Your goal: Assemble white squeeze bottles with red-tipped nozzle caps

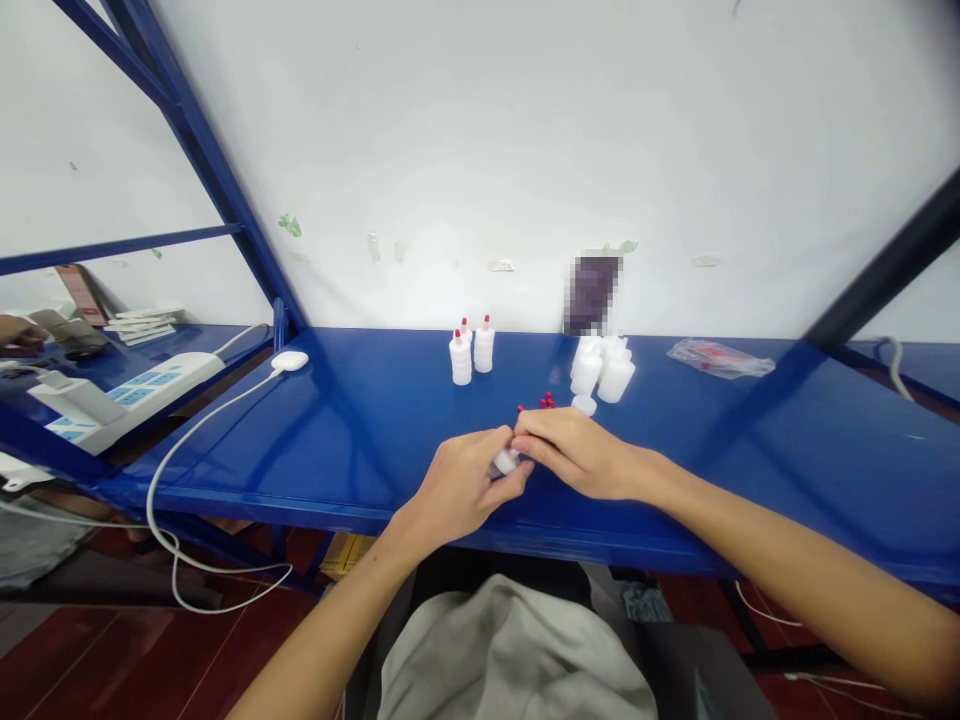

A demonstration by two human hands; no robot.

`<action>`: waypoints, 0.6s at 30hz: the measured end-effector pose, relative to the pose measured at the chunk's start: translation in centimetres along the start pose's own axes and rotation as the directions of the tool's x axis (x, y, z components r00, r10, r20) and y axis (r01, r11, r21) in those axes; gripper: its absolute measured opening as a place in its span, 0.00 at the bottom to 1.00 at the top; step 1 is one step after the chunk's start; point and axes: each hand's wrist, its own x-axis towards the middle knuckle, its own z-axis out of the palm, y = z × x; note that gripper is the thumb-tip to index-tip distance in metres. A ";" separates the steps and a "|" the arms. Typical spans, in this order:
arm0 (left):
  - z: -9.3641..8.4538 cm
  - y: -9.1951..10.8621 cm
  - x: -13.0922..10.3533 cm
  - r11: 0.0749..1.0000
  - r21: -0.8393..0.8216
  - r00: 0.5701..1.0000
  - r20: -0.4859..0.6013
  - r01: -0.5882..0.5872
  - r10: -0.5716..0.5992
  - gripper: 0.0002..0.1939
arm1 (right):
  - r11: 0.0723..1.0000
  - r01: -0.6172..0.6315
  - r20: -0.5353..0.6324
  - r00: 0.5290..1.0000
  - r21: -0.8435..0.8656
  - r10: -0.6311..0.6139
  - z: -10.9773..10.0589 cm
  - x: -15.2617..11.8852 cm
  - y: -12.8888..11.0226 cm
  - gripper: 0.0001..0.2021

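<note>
Over the front part of the blue table [360, 420], my left hand [465, 483] is closed around a small white bottle [505, 461]. My right hand [581, 452] meets it from the right, its fingers pinched at the bottle's top; what they hold there is hidden. Small red caps [547, 400] lie just behind my right hand, beside a round white lid [583, 405]. Three white bottles with red tips [484, 345] stand upright near the wall. Several white bottles without red tips [615, 375] stand grouped behind my right hand.
A clear plastic bag with red pieces [720, 358] lies at the back right. On the left are a white cable with a puck-shaped end [289, 362] and a power strip [142, 395]. Blue frame posts [217, 170] rise on the left. Another person's hand [21, 333] shows at the far left.
</note>
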 end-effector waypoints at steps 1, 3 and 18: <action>0.1 -0.1 0.0 1.000 -0.014 1.000 0.000 -0.015 0.015 0.13 | 1.000 -0.003 0.009 1.000 0.024 0.003 0.0 0.1 -0.1 0.16; 0.3 -0.2 -0.1 0.999 -0.015 0.999 -0.018 -0.041 0.041 0.13 | 0.995 -0.032 0.015 0.999 0.092 0.031 -0.1 0.2 -0.1 0.18; 0.1 1.5 0.2 0.763 -0.641 0.996 0.079 0.091 -0.052 0.21 | 0.984 0.176 -0.195 0.965 -0.003 -0.173 0.8 0.0 -0.4 0.16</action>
